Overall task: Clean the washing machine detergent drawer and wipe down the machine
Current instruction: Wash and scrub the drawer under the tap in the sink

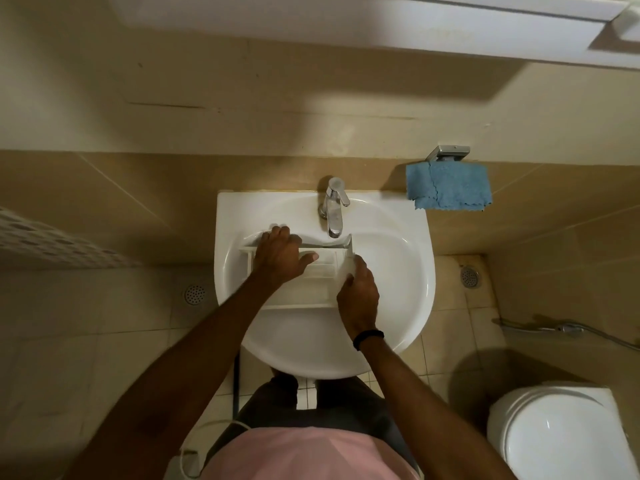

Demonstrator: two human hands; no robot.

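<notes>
This is a home bathroom. A white sink (391,271) is hanging on a beige tiled wall (104,188), with a chrome tap (333,206) standing at its back. A blue cloth (449,187) is hanging from a metal holder (448,152) just beside the sink. A white toilet (557,434) is sitting at the lower right, with a spray hose (568,330) lying on the tiled floor (69,358) near it. Two round drains (194,294) are showing in the floor, one on either side of the sink.
</notes>
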